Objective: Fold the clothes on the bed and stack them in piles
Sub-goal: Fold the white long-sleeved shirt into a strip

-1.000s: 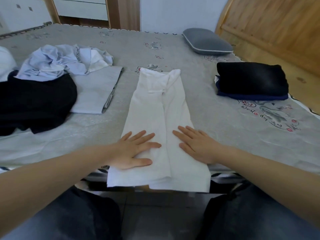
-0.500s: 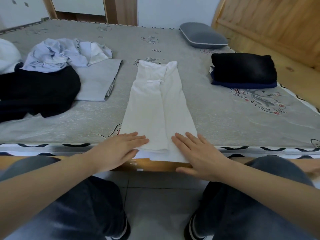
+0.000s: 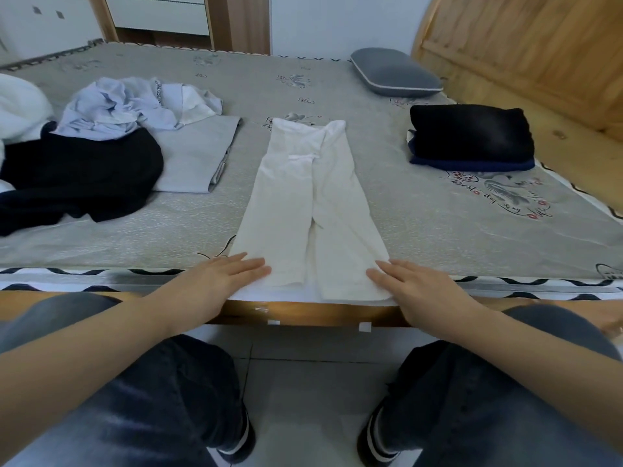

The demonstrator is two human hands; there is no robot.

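A white garment (image 3: 308, 203), folded into a long narrow strip, lies lengthwise on the grey bed (image 3: 421, 214), its near end at the bed's front edge. My left hand (image 3: 215, 281) lies flat with straight fingers on the garment's near left corner. My right hand (image 3: 414, 288) lies flat on its near right corner. A folded pile with a black piece on a navy one (image 3: 472, 136) sits at the right. At the left lie a loose black garment (image 3: 81, 176), a crumpled light blue and white heap (image 3: 135, 106) and a folded grey piece (image 3: 195, 156).
A grey pillow (image 3: 394, 72) rests at the far right near the wooden headboard (image 3: 526, 48). White bedding (image 3: 17, 106) bulges at the far left. The wooden bed frame (image 3: 303, 313) runs just under my hands, with my knees and tiled floor below.
Both hands slid down the white garment toward me and then apart, from its middle to its near corners at the bed's edge. The view pulled back.
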